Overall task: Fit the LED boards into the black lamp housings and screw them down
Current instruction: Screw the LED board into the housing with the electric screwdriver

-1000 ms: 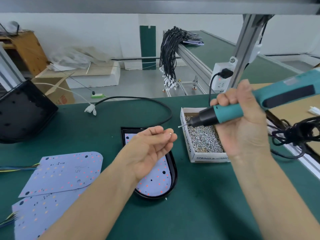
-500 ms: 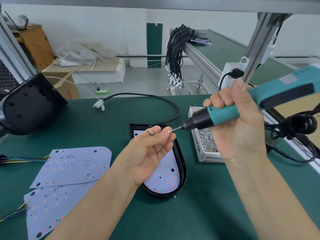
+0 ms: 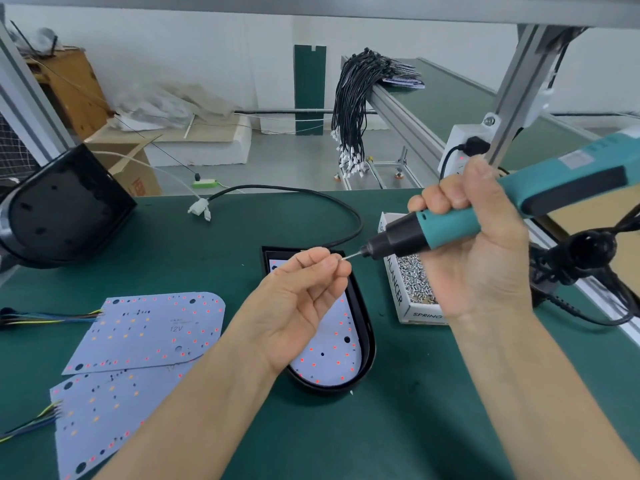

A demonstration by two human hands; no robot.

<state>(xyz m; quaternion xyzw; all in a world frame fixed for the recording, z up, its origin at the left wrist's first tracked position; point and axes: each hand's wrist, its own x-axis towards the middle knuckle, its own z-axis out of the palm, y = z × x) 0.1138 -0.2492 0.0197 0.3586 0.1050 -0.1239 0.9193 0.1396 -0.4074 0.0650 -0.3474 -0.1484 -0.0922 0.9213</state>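
One LED board (image 3: 332,344) already sits inside the black lamp housing (image 3: 369,344) in front of you, but by the look of it no screw is driven yet — you're at the loading stage. Your left hand (image 3: 298,306) hovers above the housing, thumb and forefinger pinched on a small screw (image 3: 341,259) held against the bit of the electric screwdriver (image 3: 450,230), which your right hand (image 3: 478,251) wraps with all fingers curled round the teal body. Whether the screw has seated on the bit I can't tell. Two more boards (image 3: 149,330) lie loose on the green mat at about 9 o'clock from the housing, wires trailing, and another black housing (image 3: 65,206) waits at 10 o'clock — so most of the job looks ahead of you. The open white box (image 3: 398,296) at 3 o'clock holds a heap of silver screws (image 3: 414,278).
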